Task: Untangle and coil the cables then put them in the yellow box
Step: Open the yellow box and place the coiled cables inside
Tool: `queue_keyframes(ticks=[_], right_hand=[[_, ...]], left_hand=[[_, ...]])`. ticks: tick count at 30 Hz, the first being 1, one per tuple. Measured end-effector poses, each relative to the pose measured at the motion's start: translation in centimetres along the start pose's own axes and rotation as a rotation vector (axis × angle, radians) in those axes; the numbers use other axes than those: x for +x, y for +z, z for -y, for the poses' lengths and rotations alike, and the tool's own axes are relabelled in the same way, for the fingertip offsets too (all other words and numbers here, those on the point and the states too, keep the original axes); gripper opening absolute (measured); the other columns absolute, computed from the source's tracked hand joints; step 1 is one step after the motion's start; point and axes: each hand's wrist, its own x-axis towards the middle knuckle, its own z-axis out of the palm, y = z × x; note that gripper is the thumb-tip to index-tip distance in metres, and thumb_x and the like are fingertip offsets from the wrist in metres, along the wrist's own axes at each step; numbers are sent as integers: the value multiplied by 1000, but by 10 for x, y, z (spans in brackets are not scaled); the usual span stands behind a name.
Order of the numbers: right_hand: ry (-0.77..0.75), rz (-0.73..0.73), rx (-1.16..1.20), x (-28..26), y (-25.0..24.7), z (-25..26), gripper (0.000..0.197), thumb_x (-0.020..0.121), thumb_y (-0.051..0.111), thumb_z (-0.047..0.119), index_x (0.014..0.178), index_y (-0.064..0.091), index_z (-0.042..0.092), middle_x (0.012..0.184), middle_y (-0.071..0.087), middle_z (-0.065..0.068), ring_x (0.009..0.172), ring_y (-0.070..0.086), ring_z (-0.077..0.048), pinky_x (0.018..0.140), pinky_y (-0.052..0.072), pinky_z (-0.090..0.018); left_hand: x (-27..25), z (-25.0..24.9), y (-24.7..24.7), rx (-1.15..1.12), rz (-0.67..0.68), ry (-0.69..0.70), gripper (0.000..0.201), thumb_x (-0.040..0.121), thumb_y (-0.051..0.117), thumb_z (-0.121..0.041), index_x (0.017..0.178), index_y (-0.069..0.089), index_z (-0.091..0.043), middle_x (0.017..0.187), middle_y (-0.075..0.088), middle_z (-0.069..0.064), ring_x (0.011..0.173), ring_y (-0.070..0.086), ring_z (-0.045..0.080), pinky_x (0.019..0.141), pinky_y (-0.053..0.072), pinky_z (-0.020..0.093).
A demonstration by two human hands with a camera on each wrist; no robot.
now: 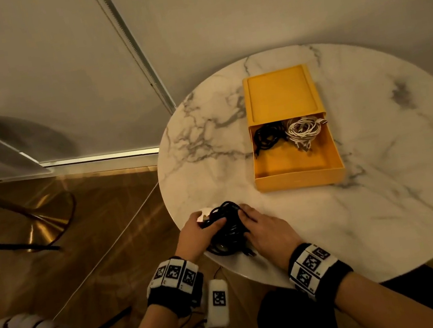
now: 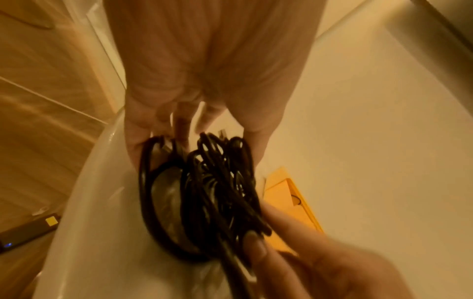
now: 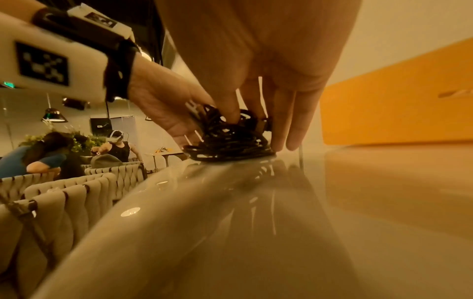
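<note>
A tangled bundle of black cable [image 1: 227, 226] lies at the near-left edge of the round marble table [image 1: 386, 192]. My left hand [image 1: 207, 221] grips its left side, thumb laid over the strands. My right hand [image 1: 247, 217] pinches strands on its right side. The left wrist view shows the bundle [image 2: 204, 192] held in the left hand [image 2: 189, 125]. In the right wrist view the right hand's [image 3: 258, 119] thumb digs into the bundle [image 3: 230, 141]. The yellow box [image 1: 297, 176] stands farther back, its lid [image 1: 280, 93] slid half off. A black coil [image 1: 268, 135] and a white coil [image 1: 304, 129] lie inside.
A small white object [image 1: 203, 212] peeks out beside the left fingers. The table edge runs right under the bundle, with wooden floor [image 1: 93, 241] and a gold chair base [image 1: 45, 224] to the left. Woven chair backs [image 3: 64, 198] and seated people [image 3: 115, 145] show in the right wrist view.
</note>
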Motion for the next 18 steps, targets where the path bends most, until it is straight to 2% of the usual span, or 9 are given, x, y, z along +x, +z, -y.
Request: queue_keyframes(ticks=[1,3,5,6,9,11,13,15,18], right_hand=[[9,9,15,-1,3,0,58,102,35,23,153,10,13,162,-1,-1,133,39,-24,107,38,-39],[17,20,43,-1,7,0,59,101,34,20,153,7,13,162,-6,0,137,34,-24,109,34,-40],[17,26,74,-2,8,-1,60,100,35,18,153,8,12,162,-7,-1,140,31,-24,112,32,-41],[16,26,88,-3,9,-3,60,100,36,17,153,8,12,162,-7,-1,141,30,-24,113,31,-41],[17,22,144,-8,7,-6,60,99,37,15,153,11,13,162,-6,1,140,31,-23,111,33,-36],[7,-5,215,-13,5,-8,61,98,39,16,153,13,15,162,-4,4,141,30,-19,111,32,-31],[-11,-37,273,-19,5,-10,64,96,43,20,153,14,15,162,0,4,144,22,-15,114,26,-27],[-2,-61,360,-26,6,-14,68,93,51,29,152,21,14,161,10,1,145,19,-13,117,19,-24],[52,-156,596,-36,4,-24,63,85,59,46,140,46,17,149,37,3,133,41,-14,114,32,-29]], left_hand=[[1,-1,-2,30,29,-22,73,77,75,-48,135,47,-14,122,62,8,108,62,23,89,51,29],[0,-5,-5,50,79,-24,47,73,79,-43,108,61,-17,101,68,2,95,65,19,84,54,30],[-3,-9,-4,53,134,-5,26,74,80,-39,83,63,-21,85,69,-1,87,67,18,81,56,31],[-4,-11,-3,45,150,-3,24,74,80,-37,80,64,-19,84,70,1,86,68,19,83,56,32],[-13,-11,7,-37,118,-7,22,77,79,-28,86,61,-20,92,68,3,88,66,18,88,55,33],[-18,-6,17,-139,60,8,33,75,80,-30,97,57,-21,99,68,0,92,66,17,90,54,36],[-25,-7,23,-225,15,38,45,74,81,-30,109,56,-18,105,68,2,95,66,18,88,55,39],[-29,-11,27,-297,11,57,44,78,79,-25,112,54,-13,106,68,5,93,66,16,82,56,32],[-39,-18,32,-313,2,129,37,78,77,-26,105,57,-11,98,69,3,85,68,13,69,54,22]])
